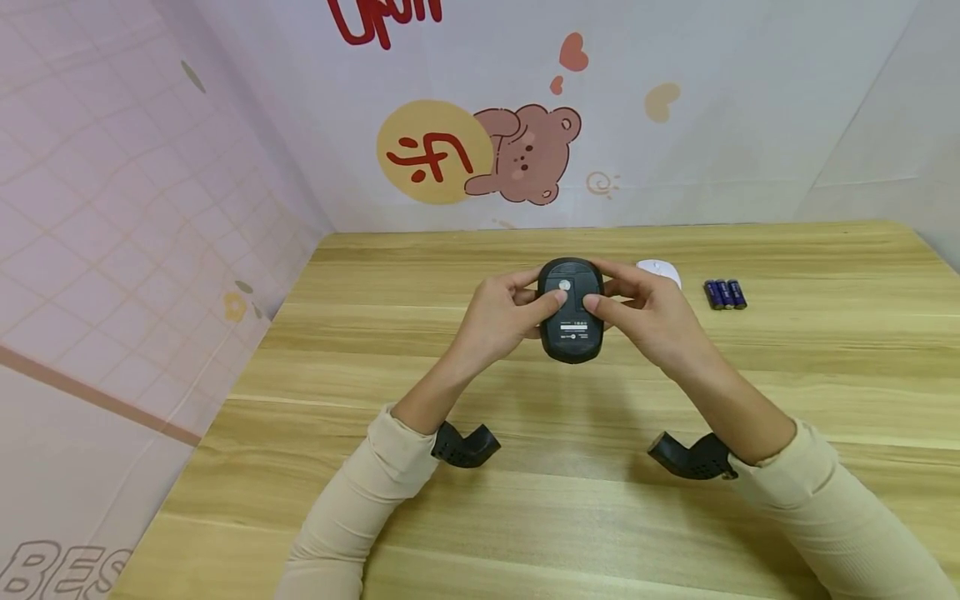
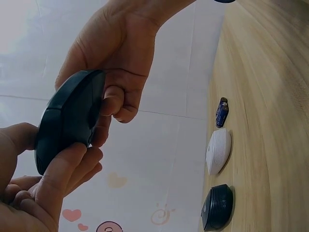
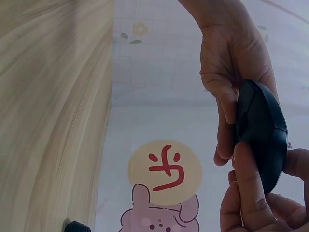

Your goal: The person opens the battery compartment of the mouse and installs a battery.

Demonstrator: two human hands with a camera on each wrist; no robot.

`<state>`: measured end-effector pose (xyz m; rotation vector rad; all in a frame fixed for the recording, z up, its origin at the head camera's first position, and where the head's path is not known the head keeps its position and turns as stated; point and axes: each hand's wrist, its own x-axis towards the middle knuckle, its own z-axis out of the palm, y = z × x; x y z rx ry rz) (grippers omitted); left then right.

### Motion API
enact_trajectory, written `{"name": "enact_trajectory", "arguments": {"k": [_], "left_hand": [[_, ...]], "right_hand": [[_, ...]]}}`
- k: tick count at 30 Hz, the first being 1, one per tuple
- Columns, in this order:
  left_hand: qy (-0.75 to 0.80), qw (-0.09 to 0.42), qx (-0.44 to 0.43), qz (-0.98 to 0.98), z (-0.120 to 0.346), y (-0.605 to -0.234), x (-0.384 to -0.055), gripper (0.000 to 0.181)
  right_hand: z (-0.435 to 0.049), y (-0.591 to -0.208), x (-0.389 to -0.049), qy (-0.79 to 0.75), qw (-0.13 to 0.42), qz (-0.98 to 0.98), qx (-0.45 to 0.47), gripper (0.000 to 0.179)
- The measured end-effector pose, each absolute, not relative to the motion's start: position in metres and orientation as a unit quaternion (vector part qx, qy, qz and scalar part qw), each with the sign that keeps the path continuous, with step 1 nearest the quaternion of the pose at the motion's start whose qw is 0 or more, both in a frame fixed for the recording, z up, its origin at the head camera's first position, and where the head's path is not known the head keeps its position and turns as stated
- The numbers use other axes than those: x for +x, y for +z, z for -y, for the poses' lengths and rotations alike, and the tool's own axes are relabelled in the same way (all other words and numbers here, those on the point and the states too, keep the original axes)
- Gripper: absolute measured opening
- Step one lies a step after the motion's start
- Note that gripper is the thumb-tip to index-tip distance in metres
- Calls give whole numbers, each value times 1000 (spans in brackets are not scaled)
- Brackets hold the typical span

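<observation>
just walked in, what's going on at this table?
A person's left hand and right hand hold a black mouse up from either side, its underside facing the head camera. Three blue batteries lie side by side on the wooden table, near a white mouse. The left wrist view shows another dark mouse there.

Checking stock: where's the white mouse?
In the head view, the white mouse lies right of centre, partly behind the right hand and left of the batteries.
</observation>
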<state>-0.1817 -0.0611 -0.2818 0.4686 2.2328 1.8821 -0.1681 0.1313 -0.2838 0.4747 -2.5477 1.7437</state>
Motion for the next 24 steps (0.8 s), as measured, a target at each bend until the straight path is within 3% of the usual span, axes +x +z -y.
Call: {"name": "enact_trajectory", "arguments": {"k": [24], "left_hand": [[646, 107, 163, -738, 60, -283, -182, 47]], "right_hand": [[-130, -288, -168, 539, 48, 830, 138, 44]]}}
